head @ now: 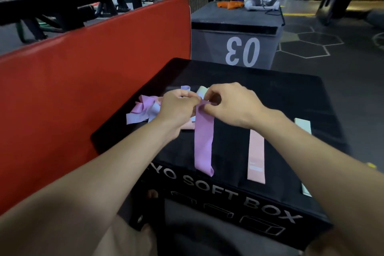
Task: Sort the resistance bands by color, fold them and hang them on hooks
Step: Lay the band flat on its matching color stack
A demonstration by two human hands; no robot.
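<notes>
Nearest the lens, two bare forearms reaching out over a black soft box (270, 97) lettered along its front edge. Meeting above the middle of that top: left hand (176, 108) and right hand (232, 104), both with fingers curled, both pinching the upper end of one purple band (203, 141) between thumb and fingertips. Hanging flat from that pinch toward the camera, its lower end curling just over the box's front edge. Just to the right, and apart from it, a pink band (256, 156) laid out straight; further right again, near the box's side, a pale mint band (303, 125), partly hidden by the right forearm. Behind and left of the left hand, a loose heap of unsorted bands (141, 110) in lilac, pale blue and pink, touching and overlapping one another. Judged from this layout: sorting step under way, one lane per colour, with the purple one being squared up before being set down or doubled over. Folding apparently not yet done on any laid-out strip, and no hooks visible anywhere. Next move, at a guess: lower the pinched end onto the top parallel to the pink strip, then back to the heap for another. Care needed to keep the loop's two layers aligned and off the edge, or likely to slide down the front.
</notes>
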